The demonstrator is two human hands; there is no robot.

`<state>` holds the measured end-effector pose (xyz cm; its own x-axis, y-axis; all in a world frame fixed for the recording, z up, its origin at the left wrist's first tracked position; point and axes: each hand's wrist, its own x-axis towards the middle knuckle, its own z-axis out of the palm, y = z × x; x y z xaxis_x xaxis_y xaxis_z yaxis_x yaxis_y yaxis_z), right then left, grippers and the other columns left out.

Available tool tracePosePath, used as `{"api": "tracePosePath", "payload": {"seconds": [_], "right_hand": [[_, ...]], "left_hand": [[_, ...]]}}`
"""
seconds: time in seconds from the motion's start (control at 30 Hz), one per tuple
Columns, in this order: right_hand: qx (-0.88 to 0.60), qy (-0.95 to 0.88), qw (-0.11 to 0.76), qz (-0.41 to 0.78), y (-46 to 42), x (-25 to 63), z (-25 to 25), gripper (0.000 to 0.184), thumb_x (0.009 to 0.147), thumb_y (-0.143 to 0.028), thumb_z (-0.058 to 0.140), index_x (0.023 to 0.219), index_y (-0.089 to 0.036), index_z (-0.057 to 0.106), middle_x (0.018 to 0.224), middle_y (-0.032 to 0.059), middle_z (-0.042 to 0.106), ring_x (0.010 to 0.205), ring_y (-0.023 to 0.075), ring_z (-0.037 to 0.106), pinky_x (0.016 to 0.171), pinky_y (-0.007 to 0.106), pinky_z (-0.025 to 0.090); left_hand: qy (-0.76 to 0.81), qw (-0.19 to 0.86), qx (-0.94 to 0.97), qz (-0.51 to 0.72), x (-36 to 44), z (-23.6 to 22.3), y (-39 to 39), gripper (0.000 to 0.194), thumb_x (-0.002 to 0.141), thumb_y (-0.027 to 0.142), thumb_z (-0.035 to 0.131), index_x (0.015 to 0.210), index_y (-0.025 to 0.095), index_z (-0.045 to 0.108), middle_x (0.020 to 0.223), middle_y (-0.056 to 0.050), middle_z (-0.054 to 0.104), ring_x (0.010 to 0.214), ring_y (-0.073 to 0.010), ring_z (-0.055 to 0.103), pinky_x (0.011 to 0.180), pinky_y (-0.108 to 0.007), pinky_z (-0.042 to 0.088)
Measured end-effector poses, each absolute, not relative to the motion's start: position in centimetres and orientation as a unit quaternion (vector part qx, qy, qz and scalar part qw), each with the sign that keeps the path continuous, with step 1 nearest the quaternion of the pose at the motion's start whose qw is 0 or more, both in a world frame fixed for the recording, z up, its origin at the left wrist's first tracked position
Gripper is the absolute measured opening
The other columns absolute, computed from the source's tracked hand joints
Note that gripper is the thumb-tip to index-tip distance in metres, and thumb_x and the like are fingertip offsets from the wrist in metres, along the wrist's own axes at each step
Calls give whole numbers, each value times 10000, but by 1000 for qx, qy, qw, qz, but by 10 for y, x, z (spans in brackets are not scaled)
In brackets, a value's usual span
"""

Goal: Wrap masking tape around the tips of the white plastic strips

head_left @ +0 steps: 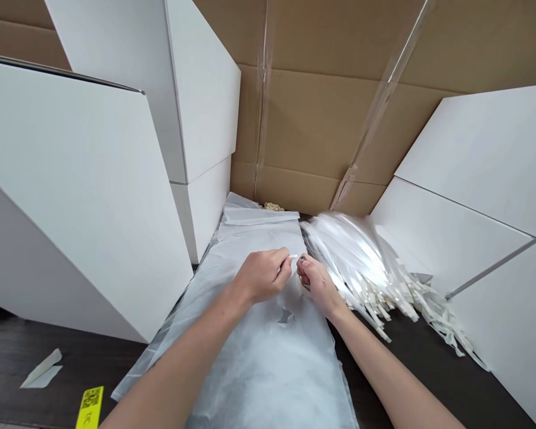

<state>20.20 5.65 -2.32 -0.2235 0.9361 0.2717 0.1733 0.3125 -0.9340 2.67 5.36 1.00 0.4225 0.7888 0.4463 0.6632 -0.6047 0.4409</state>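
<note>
My left hand (265,275) is closed in a pinch on a small white strip (293,257), whose tip sticks out toward my right hand (318,287). My right hand is closed too, a short distance from the strip. Something small and dark shows at its fingertips and a pale tan curved edge below its fingers; I cannot make out what either is. Both hands are above a stack of thin, translucent white plastic sheets (268,357). A small torn-looking grey patch (286,317) shows on the top sheet. Right of the hands lies a heap of shiny clear plastic strips (352,250) with whitish ends.
White boxes (71,179) stand at the left, and white panels (482,179) at the right. Taped brown cardboard (312,125) closes off the back. On the dark table (9,339) lie a pale scrap (42,370) and a yellow label (90,408).
</note>
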Motion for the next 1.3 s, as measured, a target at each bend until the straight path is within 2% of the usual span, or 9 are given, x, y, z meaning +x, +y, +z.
{"api": "tracePosePath", "payload": {"seconds": [0.17, 0.33, 0.5, 1.17, 1.23, 1.3], "right_hand": [[-414, -657, 466, 425, 58, 202, -25, 310, 938, -420, 394, 705, -223, 337, 649, -33, 345, 570, 123, 299, 519, 269, 249], [-415, -666, 453, 423, 59, 204, -30, 310, 961, -432, 381, 734, -221, 364, 658, -36, 351, 576, 127, 299, 529, 269, 256], [-410, -666, 454, 427, 59, 205, -32, 310, 967, -427, 368, 735, -222, 358, 647, -40, 340, 566, 126, 283, 520, 270, 231], [-387, -674, 462, 428, 53, 207, -27, 384, 995, -542, 357, 785, -223, 390, 682, -32, 353, 585, 134, 303, 547, 285, 256], [-392, -694, 456, 396, 48, 210, -22, 389, 1008, -545, 327, 807, -222, 409, 679, -28, 374, 587, 140, 331, 559, 289, 271], [-397, -757, 414, 314, 40, 212, -14, 379, 1010, -536, 355, 831, -216, 450, 695, -15, 441, 625, 150, 401, 600, 297, 306]], "left_hand": [[440, 90, 844, 293, 27, 10, 53, 298, 984, 316, 335, 712, 195, 331, 599, 26, 448, 538, -127, 367, 554, -304, 219], [446, 99, 842, 287, 27, 10, 53, 290, 987, 322, 323, 733, 195, 382, 619, 24, 490, 548, -125, 403, 553, -303, 218], [450, 92, 838, 293, 27, 10, 53, 299, 988, 321, 325, 719, 193, 349, 601, 25, 462, 536, -124, 375, 553, -303, 210], [455, 78, 841, 284, 28, 8, 55, 313, 998, 310, 344, 705, 198, 353, 609, 22, 495, 533, -129, 400, 545, -300, 229], [455, 77, 841, 284, 28, 8, 55, 314, 1002, 313, 341, 710, 199, 361, 616, 21, 501, 537, -129, 407, 546, -298, 238], [456, 73, 839, 286, 27, 8, 55, 313, 1009, 319, 333, 720, 200, 367, 629, 22, 510, 542, -129, 412, 546, -296, 244]]}}
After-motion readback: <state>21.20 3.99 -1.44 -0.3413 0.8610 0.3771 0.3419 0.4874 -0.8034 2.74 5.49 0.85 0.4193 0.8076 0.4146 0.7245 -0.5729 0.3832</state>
